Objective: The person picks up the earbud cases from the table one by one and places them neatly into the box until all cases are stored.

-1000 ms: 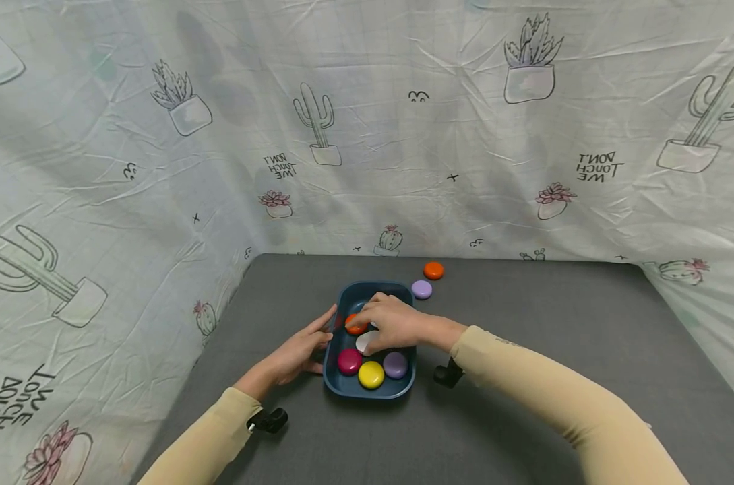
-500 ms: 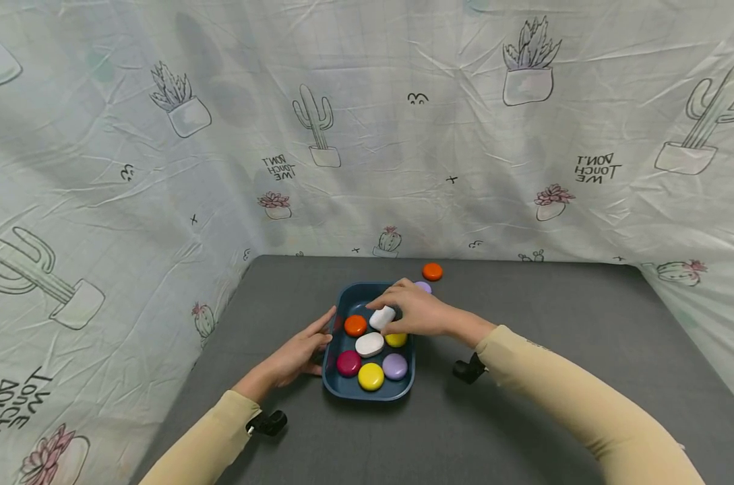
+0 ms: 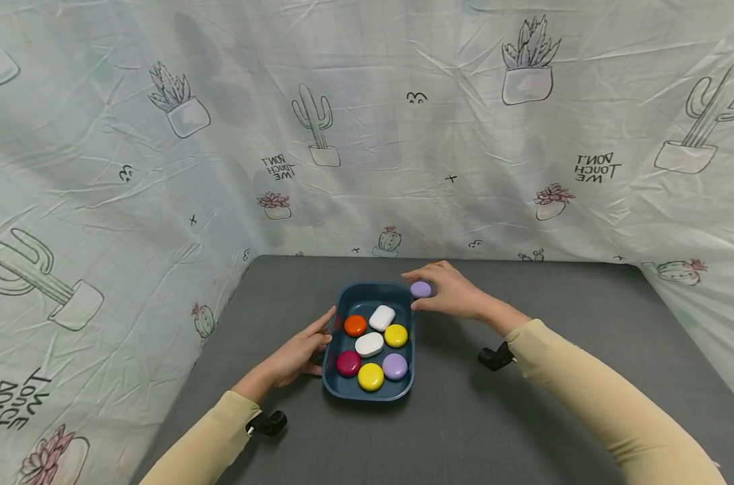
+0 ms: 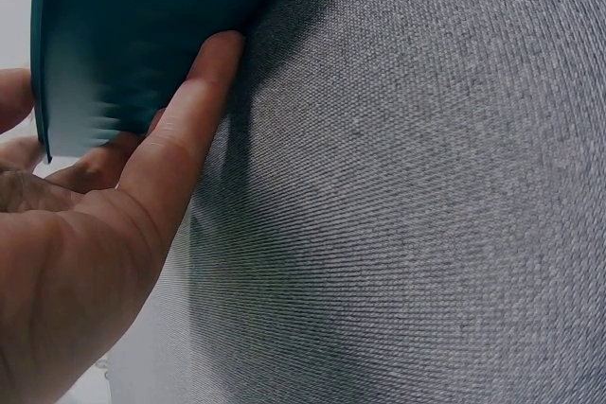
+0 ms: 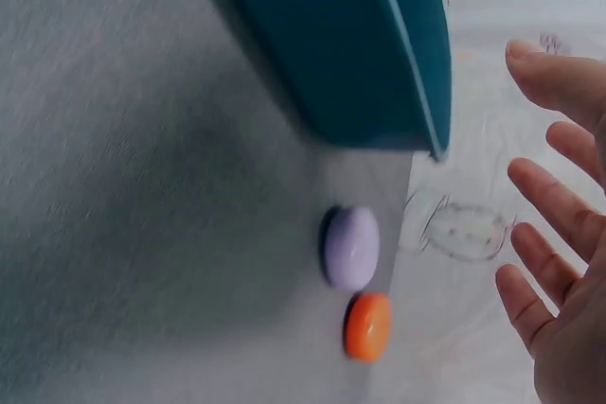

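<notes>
A dark blue rectangular tray (image 3: pixel 369 396) holds several glossy rounded pieces. Among them are a white rounded oblong piece (image 3: pixel 382 318), a white oval piece (image 3: pixel 369 345), an orange disc (image 3: pixel 355 326) and a crimson disc (image 3: pixel 348 363). My left hand (image 3: pixel 296 350) rests its extended fingers against the tray's left outer wall; one straight digit (image 4: pixel 180 130) lies low along that wall in the left wrist view. Beyond the far right corner, my right hand (image 3: pixel 454 291) hovers around a lilac disc (image 3: pixel 420 289). In the right wrist view its spread fingers (image 5: pixel 544 191) stand apart from the disc.
An orange disc (image 5: pixel 368 326) lies past the loose lilac one, hidden by the right hand in the head view. The dark grey tabletop (image 3: pixel 524 289) meets a white cactus-print cloth (image 3: pixel 367 202) at the back and left.
My right hand set the white oblong piece down in the tray, let go, and moved right and away to the lilac disc outside. My left hand stayed at the tray wall.
</notes>
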Demonstrator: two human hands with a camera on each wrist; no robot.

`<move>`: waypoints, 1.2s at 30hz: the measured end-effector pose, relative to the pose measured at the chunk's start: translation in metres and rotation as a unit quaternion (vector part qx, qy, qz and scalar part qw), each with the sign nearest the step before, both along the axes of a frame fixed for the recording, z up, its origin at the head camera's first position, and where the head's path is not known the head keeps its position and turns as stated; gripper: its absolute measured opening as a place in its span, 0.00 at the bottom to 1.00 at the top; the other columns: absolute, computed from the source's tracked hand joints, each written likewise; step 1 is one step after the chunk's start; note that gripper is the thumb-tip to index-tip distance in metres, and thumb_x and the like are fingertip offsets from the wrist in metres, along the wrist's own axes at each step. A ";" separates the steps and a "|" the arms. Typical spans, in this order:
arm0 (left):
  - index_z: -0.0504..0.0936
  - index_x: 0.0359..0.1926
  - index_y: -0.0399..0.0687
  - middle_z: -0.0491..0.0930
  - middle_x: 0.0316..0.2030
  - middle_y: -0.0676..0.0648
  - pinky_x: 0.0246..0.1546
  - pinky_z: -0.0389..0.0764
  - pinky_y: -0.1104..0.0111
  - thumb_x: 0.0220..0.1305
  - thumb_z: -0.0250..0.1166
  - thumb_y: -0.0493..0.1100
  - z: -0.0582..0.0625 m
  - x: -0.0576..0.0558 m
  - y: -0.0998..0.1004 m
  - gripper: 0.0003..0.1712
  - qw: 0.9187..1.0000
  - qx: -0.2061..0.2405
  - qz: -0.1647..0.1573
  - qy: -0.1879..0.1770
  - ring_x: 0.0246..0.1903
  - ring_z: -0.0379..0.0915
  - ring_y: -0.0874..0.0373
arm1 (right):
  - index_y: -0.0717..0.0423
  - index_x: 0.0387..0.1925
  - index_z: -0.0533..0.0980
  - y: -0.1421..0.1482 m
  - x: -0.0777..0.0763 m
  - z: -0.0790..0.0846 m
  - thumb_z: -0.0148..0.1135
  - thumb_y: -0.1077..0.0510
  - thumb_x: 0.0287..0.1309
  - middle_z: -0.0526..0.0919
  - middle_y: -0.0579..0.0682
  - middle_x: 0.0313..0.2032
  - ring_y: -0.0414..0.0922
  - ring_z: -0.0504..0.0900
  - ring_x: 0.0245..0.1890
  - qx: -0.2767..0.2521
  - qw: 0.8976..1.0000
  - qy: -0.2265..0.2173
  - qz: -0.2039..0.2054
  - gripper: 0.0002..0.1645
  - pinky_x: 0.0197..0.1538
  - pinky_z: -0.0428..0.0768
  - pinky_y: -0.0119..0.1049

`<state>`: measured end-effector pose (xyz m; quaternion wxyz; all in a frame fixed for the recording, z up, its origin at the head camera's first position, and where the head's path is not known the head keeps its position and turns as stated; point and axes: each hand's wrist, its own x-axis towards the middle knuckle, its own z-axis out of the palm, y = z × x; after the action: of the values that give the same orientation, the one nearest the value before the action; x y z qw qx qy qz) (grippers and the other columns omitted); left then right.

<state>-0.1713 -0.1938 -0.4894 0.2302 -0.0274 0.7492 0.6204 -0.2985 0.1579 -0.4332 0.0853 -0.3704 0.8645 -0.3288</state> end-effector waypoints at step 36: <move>0.49 0.80 0.81 0.42 0.80 0.39 0.46 0.83 0.48 0.82 0.47 0.46 0.000 -0.001 0.000 0.35 1.000 -0.004 0.000 0.001 0.69 0.58 0.32 | 0.56 0.75 0.66 0.032 -0.044 -0.048 0.57 0.54 0.75 0.65 0.64 0.72 0.67 0.56 0.72 0.097 0.989 0.043 -0.102 0.32 0.67 0.55 0.70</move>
<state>-0.1719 -0.1939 -0.4894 0.2292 -0.0279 0.7517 0.6177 -0.3429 0.1896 -0.4812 0.0495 -0.2842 0.9284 -0.2344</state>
